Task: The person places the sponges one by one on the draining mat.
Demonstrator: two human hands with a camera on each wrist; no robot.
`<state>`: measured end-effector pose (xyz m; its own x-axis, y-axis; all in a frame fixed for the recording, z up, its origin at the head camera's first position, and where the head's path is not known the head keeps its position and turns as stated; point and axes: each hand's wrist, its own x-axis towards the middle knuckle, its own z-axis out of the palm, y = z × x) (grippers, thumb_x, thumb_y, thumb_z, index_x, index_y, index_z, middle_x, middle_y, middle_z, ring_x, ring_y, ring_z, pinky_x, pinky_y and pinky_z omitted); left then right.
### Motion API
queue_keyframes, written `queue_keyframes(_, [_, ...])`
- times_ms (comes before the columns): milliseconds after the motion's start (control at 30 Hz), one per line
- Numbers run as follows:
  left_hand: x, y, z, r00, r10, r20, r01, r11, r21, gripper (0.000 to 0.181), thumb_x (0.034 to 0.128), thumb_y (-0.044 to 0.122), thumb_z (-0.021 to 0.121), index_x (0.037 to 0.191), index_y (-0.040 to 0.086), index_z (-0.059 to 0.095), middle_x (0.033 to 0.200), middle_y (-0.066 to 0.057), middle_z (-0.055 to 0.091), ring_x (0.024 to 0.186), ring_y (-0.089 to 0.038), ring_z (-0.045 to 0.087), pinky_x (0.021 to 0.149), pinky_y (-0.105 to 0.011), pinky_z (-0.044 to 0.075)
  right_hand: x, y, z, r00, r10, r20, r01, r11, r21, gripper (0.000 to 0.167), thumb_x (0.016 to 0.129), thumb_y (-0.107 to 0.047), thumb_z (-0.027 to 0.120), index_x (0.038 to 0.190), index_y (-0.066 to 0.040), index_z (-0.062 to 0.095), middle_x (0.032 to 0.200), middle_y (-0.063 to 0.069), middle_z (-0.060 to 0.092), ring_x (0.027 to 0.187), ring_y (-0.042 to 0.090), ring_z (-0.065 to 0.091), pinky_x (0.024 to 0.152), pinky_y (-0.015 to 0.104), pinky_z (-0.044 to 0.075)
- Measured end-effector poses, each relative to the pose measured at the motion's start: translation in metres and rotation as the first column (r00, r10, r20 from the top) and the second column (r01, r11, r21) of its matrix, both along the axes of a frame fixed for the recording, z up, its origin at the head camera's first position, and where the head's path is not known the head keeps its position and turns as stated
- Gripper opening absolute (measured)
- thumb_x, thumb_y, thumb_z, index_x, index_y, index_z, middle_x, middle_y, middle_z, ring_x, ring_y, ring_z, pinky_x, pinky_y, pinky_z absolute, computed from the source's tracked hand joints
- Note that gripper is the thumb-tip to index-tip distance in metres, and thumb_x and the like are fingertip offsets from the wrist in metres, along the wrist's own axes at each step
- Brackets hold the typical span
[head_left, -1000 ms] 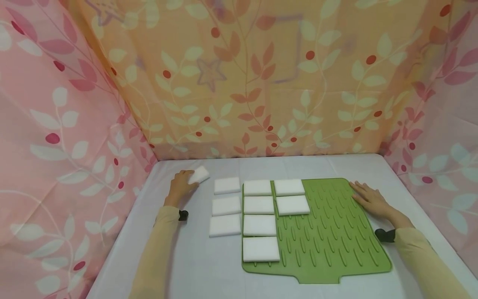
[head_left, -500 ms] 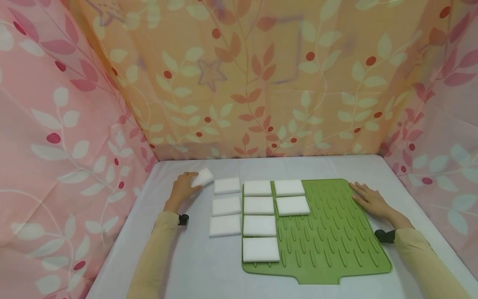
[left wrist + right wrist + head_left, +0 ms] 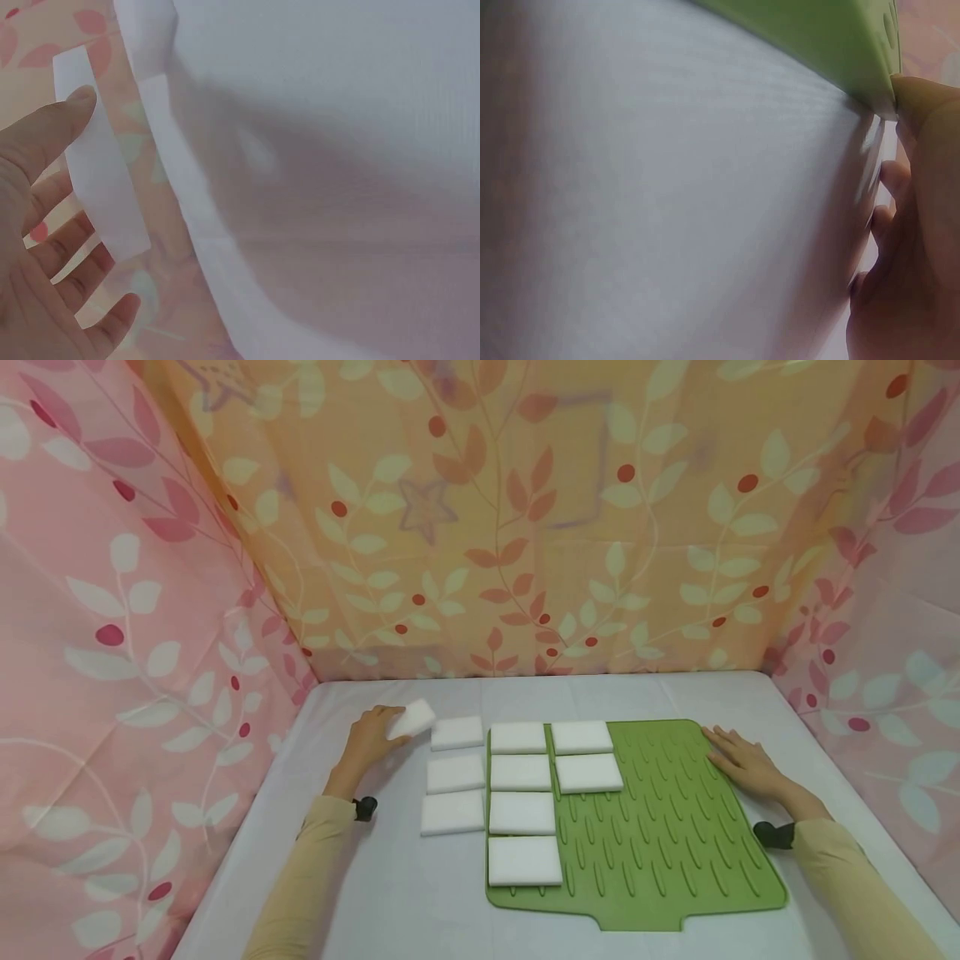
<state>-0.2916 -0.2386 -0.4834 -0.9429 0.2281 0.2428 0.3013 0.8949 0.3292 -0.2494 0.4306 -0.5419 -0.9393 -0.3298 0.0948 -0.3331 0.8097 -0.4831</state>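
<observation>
At the left of the table, my left hand [image 3: 367, 742] pinches a white sponge [image 3: 414, 718] between thumb and fingers. The left wrist view shows the sponge [image 3: 103, 161] edge-on, with the thumb on its near side and fingers behind. Three more white sponges, one of them the middle sponge [image 3: 454, 773], lie in a column left of the green mat [image 3: 645, 827]. Several sponges lie on the mat's left part, such as the front sponge [image 3: 524, 861]. My right hand [image 3: 750, 764] rests at the mat's far right edge, fingers extended; its thumb [image 3: 922, 97] touches the rim.
A white cloth [image 3: 405, 893] covers the table. Patterned curtains stand around it: a pink curtain [image 3: 112, 710] on the left, an orange curtain [image 3: 495, 527] behind and another pink curtain on the right. The mat's ridged right part bears no sponges.
My left hand has moved slightly right with the sponge, which is now close to the far sponge of the loose column. The right hand and the mat stay where they were.
</observation>
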Motion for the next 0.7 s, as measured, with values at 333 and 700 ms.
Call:
queue_keyframes(333, [0.012, 0.016, 0.010, 0.996, -0.080, -0.030, 0.080, 0.997, -0.013, 0.060, 0.0773, 0.037, 0.074, 0.127, 0.008, 0.056, 0.122, -0.017, 0.056, 0.108, -0.041, 0.052, 0.084, -0.058, 0.041, 0.000, 0.001, -0.001, 1.000, 0.002, -0.012, -0.002, 1.000, -0.007, 0.055, 0.098, -0.024, 0.044, 0.145, -0.003, 0.026, 0.142, 0.035, 0.024, 0.127, 0.060, 0.016, 0.092, 0.075, 0.006])
queue_keyframes(700, [0.023, 0.039, 0.011, 0.988, -0.151, -0.014, 0.150, 0.988, -0.047, 0.060, 0.0786, 0.038, 0.072, 0.129, 0.011, 0.055, 0.122, -0.013, 0.056, 0.109, -0.035, 0.052, 0.087, -0.054, 0.042, -0.001, 0.002, -0.003, 1.000, 0.000, -0.019, 0.000, 1.000, 0.002, 0.054, 0.098, -0.025, 0.044, 0.145, -0.003, 0.027, 0.142, 0.035, 0.025, 0.127, 0.060, 0.017, 0.091, 0.075, 0.006])
